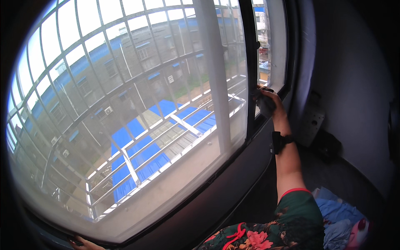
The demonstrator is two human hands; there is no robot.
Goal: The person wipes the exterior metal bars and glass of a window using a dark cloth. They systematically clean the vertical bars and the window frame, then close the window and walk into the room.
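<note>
My right hand (278,101) is raised to the upright edge of the window, its fingers closed round a bunched dark grey cloth (266,105). The cloth is pressed against or very close to the dark window frame (251,89). A black watch-like device sits on my right wrist (281,142). Low at the far left, my left hand (86,244) rests at the dark lower edge of the window, fingers stretched out; the picture's border cuts off most of it. The large window pane (125,83) fills the space between both hands.
Outside the glass stands a white metal bar cage (131,166), with blue roofing (139,137) below and a grey building beyond. A pale box-like object (313,125) stands by the wall at right. Blue and pink fabric (339,216) lies at lower right.
</note>
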